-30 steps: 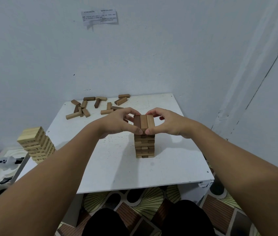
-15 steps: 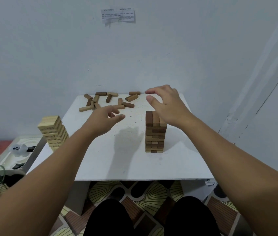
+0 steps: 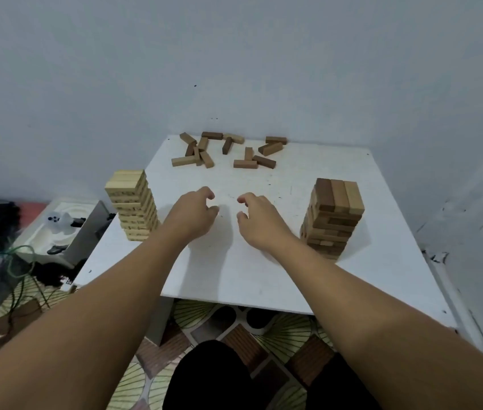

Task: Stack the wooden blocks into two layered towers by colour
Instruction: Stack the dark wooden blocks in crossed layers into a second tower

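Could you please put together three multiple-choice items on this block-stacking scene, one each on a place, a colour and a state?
1. Where do the loose blocks lie?
A. at the far edge of the table, by the wall
B. on the floor
C. on top of the pale tower

2. What colour is the tower near the table's left edge?
A. dark brown
B. pale, light wood
C. red

3. What are the hands doing?
A. both grip one block
B. left hand holds a block
C. both hold nothing

Answers:
1 A, they lie scattered on the white table near the wall.
2 B, the brown tower stands on the right.
3 C, left hand and right hand hover with loosely curled fingers over bare tabletop.
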`<state>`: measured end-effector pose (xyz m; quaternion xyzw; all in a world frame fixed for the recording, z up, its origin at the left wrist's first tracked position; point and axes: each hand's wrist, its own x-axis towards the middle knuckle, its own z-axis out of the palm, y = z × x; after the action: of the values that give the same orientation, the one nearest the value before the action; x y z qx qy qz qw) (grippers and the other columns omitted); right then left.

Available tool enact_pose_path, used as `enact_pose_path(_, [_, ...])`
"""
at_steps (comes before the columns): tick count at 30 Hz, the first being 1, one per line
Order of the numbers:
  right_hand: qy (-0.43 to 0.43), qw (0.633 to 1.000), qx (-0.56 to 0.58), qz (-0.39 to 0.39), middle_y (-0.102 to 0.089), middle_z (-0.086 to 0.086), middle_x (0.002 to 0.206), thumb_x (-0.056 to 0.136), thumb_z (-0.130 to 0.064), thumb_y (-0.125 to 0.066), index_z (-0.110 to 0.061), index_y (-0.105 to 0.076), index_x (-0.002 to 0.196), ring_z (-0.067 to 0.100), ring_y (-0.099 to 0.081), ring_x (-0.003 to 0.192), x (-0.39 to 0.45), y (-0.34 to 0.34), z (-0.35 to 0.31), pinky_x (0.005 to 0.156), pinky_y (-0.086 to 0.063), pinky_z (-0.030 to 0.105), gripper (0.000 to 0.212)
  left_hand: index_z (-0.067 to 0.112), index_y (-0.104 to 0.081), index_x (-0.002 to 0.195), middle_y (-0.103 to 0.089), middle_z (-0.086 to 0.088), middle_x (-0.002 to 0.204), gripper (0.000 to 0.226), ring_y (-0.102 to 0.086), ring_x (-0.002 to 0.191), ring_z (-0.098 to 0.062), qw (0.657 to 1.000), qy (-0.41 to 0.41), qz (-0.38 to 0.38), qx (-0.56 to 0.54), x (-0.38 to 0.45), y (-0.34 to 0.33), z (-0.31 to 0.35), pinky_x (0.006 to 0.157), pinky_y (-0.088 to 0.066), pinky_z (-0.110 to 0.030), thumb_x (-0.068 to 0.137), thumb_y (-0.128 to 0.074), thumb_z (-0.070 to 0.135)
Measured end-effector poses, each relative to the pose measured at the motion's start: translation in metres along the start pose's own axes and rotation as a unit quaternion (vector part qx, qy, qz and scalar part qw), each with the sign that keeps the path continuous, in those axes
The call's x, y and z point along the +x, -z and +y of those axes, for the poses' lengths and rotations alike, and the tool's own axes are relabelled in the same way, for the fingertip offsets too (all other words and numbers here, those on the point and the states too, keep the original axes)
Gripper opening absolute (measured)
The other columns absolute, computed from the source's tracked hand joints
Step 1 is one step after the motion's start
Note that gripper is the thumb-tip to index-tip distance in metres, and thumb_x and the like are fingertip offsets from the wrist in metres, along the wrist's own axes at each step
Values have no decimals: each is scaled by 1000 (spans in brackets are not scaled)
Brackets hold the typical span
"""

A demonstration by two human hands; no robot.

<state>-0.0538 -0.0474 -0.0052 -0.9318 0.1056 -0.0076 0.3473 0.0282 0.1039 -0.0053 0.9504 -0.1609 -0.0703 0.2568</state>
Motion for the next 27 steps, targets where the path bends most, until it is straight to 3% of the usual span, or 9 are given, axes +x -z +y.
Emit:
enact_pose_path(5, [1,999,-42,33,-42,7,150,107,-22,-48,-22,-45,149,26,-40,136,38,-21,9,103,-43,39,42,20,-49,146,-56,-13,133,43,-52,124,-32,1000,4,18,4,42,-22,-12,101,-48,-46,104,-52,30])
enact_pose_path(8, [-11,997,-31,74,-43,8,149,106,-20,-49,-23,-47,148,27,-39,136,67,-28,9,106,-42,39,43,20,-43,152,-51,-15,138,47,-45,131,-34,999,14,45,25,71,-27,-17,101,-45,-46,106,-48,30])
enact_pose_path(11, [-34,993,-27,112,-44,8,149,105,-19,-49,-25,-44,150,29,-40,133,90,-33,13,104,-38,37,45,19,-35,156,-53,-16,135,54,-47,126,-35,997,17,72,36,96,-32,-21,93,-45,-44,105,-46,31])
enact_pose_path(16, [-64,988,-78,115,-43,9,148,105,-25,-49,-30,-31,157,31,-39,132,126,-36,16,107,-35,38,55,27,-21,163,-57,-9,113,65,-53,103,-26,989,39,115,82,118,-44,-20,72,-38,-38,102,-38,43])
enact_pose_path(23, [-123,970,-130,164,-38,8,135,104,-34,-44,-34,-25,158,30,-37,122,154,-51,17,103,-31,42,58,33,-20,164,-51,-6,103,66,-46,93,-21,987,53,116,101,123,-50,-21,70,-38,-35,100,-30,48])
enact_pose_path(27, [-137,969,-144,144,-36,8,133,104,-38,-40,-36,-17,162,28,-37,121,164,-47,19,102,-32,42,62,33,-20,164,-51,-5,104,66,-43,92,-20,986,55,120,101,123,-51,-20,71,-38,-35,100,-29,46])
